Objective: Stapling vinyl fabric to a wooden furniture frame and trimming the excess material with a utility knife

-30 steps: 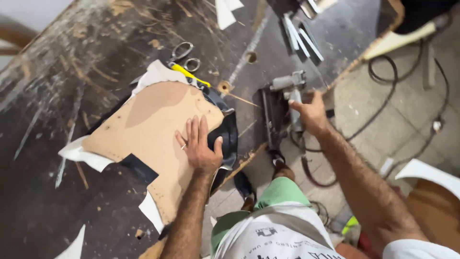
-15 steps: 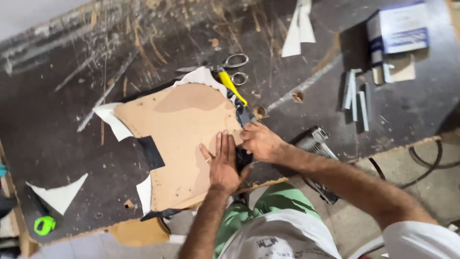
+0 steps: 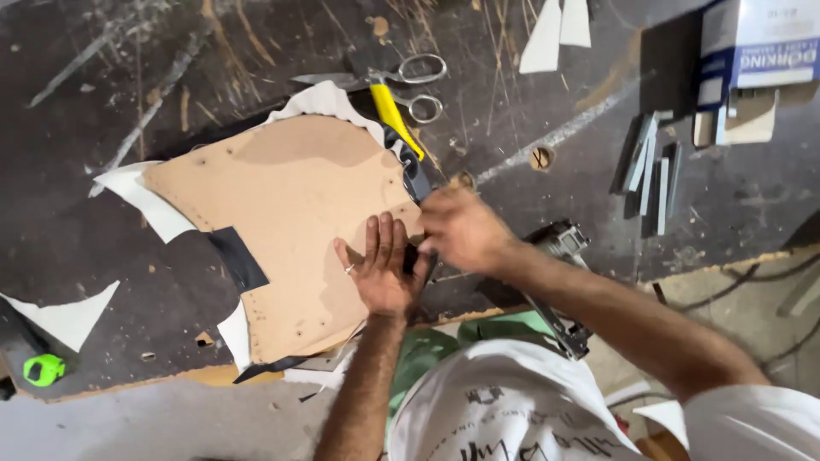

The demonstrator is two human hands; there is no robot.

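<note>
At the far left edge of the dark, scratched workbench (image 3: 102, 282) lies a small bright green object (image 3: 43, 369), with a white triangular scrap (image 3: 67, 314) just beside it. Right of these, a tan board panel (image 3: 282, 213) lies flat on the bench, white material (image 3: 141, 195) and black material (image 3: 239, 259) sticking out from under its left edge. The left hand (image 3: 384, 269) presses flat on the near right part of the panel, fingers spread only narrowly and pointing away, holding nothing. Just right of it, touching the panel's right edge, the right hand (image 3: 457, 230) is blurred; it seems closed on the black material (image 3: 416, 175) folded at that edge, though the grip itself cannot be told for certain. Farther off, above the panel's far right corner, scissors (image 3: 401, 81) with silver loops lie beside a yellow-handled tool (image 3: 395, 119). Near the right forearm a staple gun (image 3: 555, 248) rests at the bench's near edge. Farther right lie strips of staples (image 3: 649, 166), and at the far right corner a blue and white box (image 3: 756, 47).
</note>
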